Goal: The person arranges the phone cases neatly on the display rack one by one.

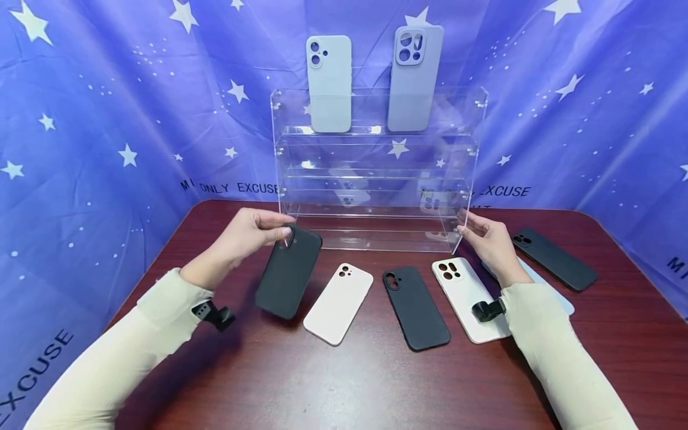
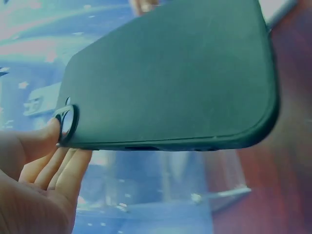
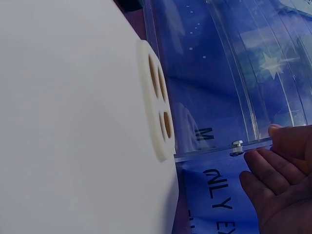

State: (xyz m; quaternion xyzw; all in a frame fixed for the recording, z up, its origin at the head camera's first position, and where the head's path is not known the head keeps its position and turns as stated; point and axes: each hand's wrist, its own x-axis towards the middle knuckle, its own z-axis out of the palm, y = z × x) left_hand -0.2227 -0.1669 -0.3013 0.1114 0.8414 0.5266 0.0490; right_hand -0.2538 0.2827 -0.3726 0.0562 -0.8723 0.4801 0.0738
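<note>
Arms extended, left hand (image 1: 248, 237) pinches a black rectangular phone case (image 1: 288, 275) by one corner, right hand (image 1: 491, 243) a clear acrylic rack's (image 1: 376, 174) right edge.

Head: from above the desk's (image 1: 355, 388) near side, forward and down; widest, whole clear rack (image 1: 376, 161) within frame.
Left wrist: close up on held dark case (image 2: 170, 83), facing rack beyond; turned, desk at right.
Right wrist: very near white case (image 3: 73, 117), facing rack's side; lettering (image 3: 218, 190) runs down-frame.
Head/left share: dark case, rack, desk.
Head/right share: white case, rack.
</note>
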